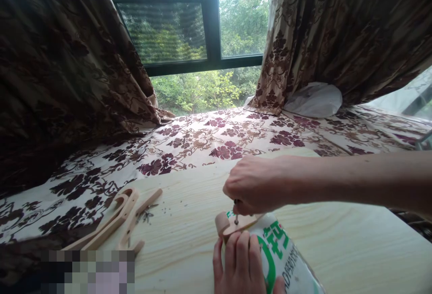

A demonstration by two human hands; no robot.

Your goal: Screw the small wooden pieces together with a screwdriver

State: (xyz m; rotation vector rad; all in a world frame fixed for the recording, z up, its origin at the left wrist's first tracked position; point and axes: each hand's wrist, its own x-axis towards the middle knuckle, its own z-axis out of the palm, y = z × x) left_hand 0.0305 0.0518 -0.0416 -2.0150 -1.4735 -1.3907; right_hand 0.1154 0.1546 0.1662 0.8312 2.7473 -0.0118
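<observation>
My right hand [251,186] is closed in a fist around a slim metal tool [236,211], most of it hidden by the fingers. The tool's tip meets a dark hole or screw head in a pale wooden piece [232,227] with a rounded end. From below, my left hand [239,262] presses its fingers over the near edge of that piece, fingers bent and side by side. Under the wood and the left hand lies a white bag [286,258] with green and black lettering.
On the left of the light wooden board [182,235] lie several curved wooden parts [124,217]. Small dark screws [146,215] are scattered beside them. Beyond the board is flowered cloth [216,136], with a white plastic bag [315,100] near the curtain and window.
</observation>
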